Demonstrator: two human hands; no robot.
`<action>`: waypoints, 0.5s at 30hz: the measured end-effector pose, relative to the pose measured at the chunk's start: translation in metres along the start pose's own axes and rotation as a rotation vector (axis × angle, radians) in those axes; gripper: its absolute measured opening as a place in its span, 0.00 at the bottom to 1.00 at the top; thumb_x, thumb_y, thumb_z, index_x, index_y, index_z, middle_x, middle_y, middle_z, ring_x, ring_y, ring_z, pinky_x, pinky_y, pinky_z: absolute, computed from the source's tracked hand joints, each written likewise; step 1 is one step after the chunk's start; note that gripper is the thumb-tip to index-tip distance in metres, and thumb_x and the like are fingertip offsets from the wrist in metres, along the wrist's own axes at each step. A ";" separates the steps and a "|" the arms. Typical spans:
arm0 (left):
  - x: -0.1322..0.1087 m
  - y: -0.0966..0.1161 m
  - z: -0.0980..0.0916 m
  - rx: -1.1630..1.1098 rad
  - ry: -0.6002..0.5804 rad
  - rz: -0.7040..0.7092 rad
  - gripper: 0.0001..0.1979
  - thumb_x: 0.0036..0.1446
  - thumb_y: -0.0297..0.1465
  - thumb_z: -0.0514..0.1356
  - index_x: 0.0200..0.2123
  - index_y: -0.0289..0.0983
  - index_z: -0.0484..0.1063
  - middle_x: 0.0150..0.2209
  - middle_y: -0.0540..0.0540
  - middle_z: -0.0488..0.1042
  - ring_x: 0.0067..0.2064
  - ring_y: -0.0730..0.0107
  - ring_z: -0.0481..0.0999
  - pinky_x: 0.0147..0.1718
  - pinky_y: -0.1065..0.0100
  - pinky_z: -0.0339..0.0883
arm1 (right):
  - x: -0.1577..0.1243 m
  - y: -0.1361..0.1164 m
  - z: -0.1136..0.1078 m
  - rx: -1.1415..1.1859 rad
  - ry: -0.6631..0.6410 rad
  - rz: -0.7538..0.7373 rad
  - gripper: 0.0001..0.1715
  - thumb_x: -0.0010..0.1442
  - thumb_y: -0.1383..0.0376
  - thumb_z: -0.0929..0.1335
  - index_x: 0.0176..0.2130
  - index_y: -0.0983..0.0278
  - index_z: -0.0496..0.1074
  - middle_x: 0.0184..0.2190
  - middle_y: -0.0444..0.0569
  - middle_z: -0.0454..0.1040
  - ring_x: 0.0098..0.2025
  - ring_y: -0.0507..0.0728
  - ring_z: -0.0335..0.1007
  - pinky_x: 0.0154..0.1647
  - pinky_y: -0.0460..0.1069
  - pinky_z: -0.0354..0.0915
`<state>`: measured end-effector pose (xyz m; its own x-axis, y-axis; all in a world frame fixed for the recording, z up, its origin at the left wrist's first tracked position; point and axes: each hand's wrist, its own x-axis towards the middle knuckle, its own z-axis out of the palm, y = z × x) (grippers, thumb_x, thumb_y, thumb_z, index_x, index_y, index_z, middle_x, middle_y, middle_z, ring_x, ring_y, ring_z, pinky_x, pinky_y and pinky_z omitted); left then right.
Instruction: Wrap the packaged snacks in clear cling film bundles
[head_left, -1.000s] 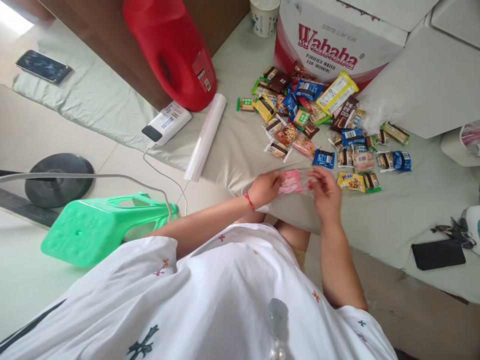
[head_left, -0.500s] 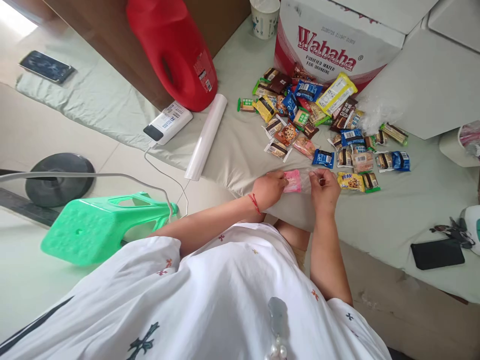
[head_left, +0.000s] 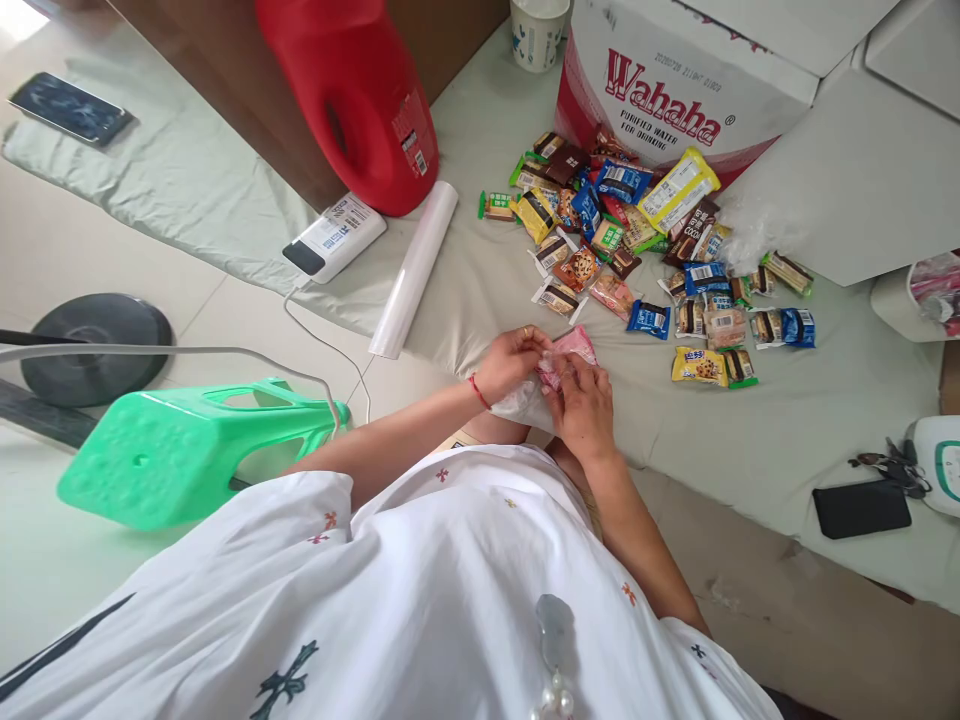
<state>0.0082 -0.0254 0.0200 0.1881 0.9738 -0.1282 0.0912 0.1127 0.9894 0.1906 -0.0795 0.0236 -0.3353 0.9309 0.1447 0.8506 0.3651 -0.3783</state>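
Pink packet (head_left: 579, 343), one: grasped by left hand (head_left: 511, 366) and right hand (head_left: 586, 412). Snack packets (head_left: 622, 181), assorted: heaped far, beside Wahaha carton (head_left: 675, 75). Red jug (head_left: 382, 110): far left.

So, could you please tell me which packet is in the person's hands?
The bright pink packet, between the left hand and right hand; the other packets lie beyond them, untouched.
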 end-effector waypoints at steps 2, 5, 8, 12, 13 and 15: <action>-0.013 0.001 0.000 0.252 0.012 0.238 0.16 0.54 0.28 0.57 0.44 0.35 0.79 0.46 0.40 0.81 0.45 0.64 0.80 0.44 0.66 0.73 | -0.005 -0.004 0.000 -0.056 -0.016 0.018 0.28 0.74 0.57 0.63 0.69 0.60 0.68 0.67 0.58 0.68 0.60 0.70 0.62 0.59 0.66 0.64; -0.027 0.005 -0.003 0.688 -0.163 0.412 0.22 0.62 0.31 0.55 0.58 0.38 0.76 0.63 0.39 0.75 0.60 0.60 0.77 0.48 0.66 0.72 | -0.011 -0.005 0.006 -0.055 0.006 0.032 0.26 0.74 0.62 0.62 0.67 0.60 0.70 0.66 0.57 0.70 0.63 0.70 0.63 0.61 0.68 0.63; -0.034 0.009 -0.008 0.992 -0.314 0.352 0.30 0.69 0.43 0.54 0.69 0.38 0.66 0.68 0.38 0.69 0.58 0.57 0.80 0.40 0.67 0.73 | -0.018 0.000 0.010 0.060 0.037 -0.021 0.27 0.73 0.65 0.62 0.67 0.60 0.70 0.69 0.56 0.68 0.67 0.68 0.60 0.67 0.67 0.62; -0.038 0.012 -0.006 1.184 -0.378 0.297 0.32 0.72 0.45 0.52 0.72 0.37 0.61 0.72 0.38 0.63 0.53 0.55 0.81 0.40 0.63 0.74 | -0.031 0.014 0.002 0.250 0.006 -0.139 0.28 0.71 0.69 0.61 0.65 0.59 0.72 0.67 0.52 0.70 0.71 0.64 0.60 0.70 0.65 0.62; -0.038 0.013 -0.003 1.200 -0.376 0.296 0.31 0.72 0.43 0.51 0.72 0.37 0.62 0.73 0.38 0.63 0.53 0.55 0.81 0.42 0.63 0.74 | -0.034 0.018 -0.003 0.291 -0.004 -0.146 0.29 0.70 0.71 0.60 0.64 0.57 0.74 0.65 0.50 0.73 0.69 0.62 0.63 0.70 0.64 0.63; -0.040 0.012 0.003 1.210 -0.351 0.292 0.29 0.73 0.40 0.52 0.72 0.37 0.63 0.72 0.38 0.63 0.56 0.55 0.79 0.46 0.62 0.74 | -0.034 0.027 -0.013 0.323 0.021 -0.111 0.31 0.68 0.74 0.59 0.60 0.55 0.77 0.59 0.48 0.78 0.66 0.60 0.67 0.68 0.63 0.66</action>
<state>0.0048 -0.0632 0.0367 0.5793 0.8074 -0.1117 0.7907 -0.5234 0.3177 0.2307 -0.1014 0.0205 -0.4076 0.8866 0.2185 0.6359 0.4474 -0.6289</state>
